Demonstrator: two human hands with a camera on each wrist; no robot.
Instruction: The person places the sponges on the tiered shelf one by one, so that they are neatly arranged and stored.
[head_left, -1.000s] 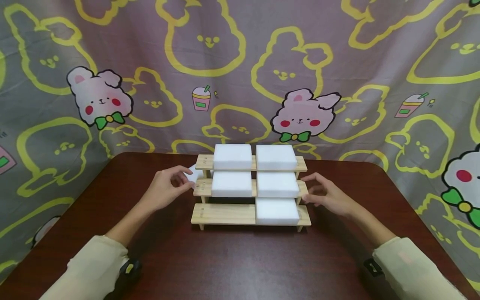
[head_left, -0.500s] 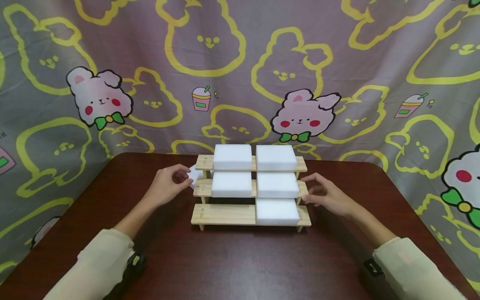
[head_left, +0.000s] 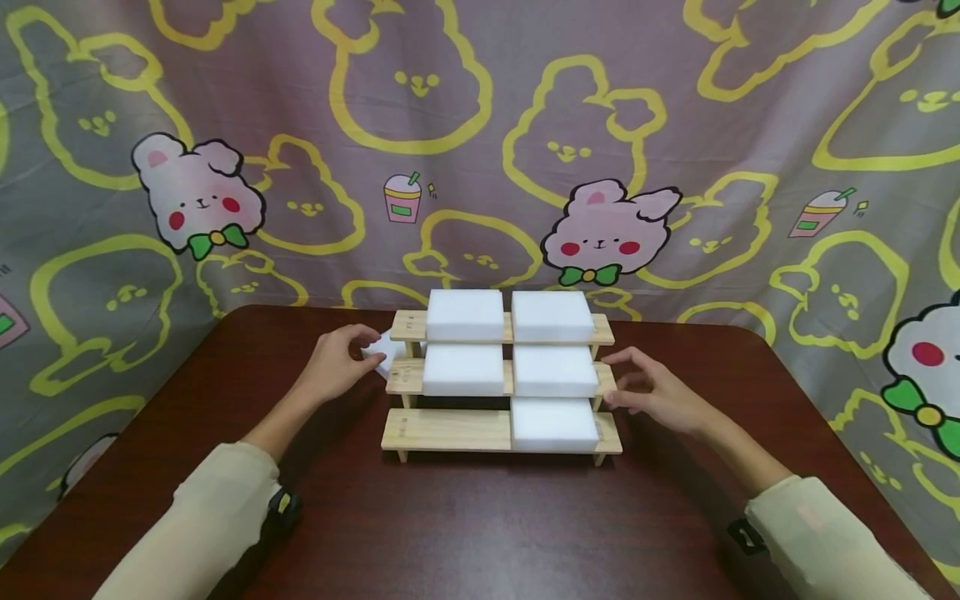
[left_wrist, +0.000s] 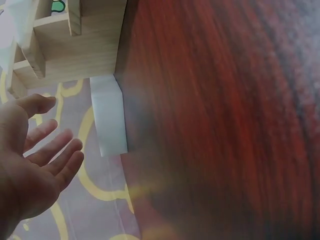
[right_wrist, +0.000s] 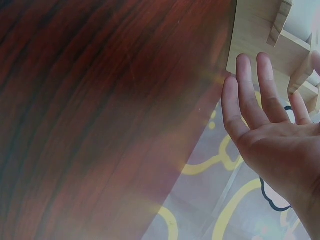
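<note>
A three-tier wooden display stand (head_left: 450, 427) holds white foam-like blocks: two on the top step, two on the middle one, one at the right of the lowest. Another white block (left_wrist: 109, 117) lies on the table behind the stand's left end, partly hidden in the head view. Beside that block is my left hand (head_left: 333, 362), thumb and fingers spread apart; the left wrist view shows nothing in its grasp. At the stand's right end, my right hand (head_left: 660, 392) has its thumb and index at the middle step's edge. Whether they touch the wood I cannot tell.
The stand is on a dark red-brown wooden table (head_left: 480, 525) with rounded far corners. Behind and around it hangs a grey-pink curtain (head_left: 480, 150) with yellow outlines and rabbit faces. The lowest step's left half is bare wood.
My left hand has shifted slightly back and to the left, and its forearm has swung right. More of the block behind the stand shows. My right hand keeps its place.
</note>
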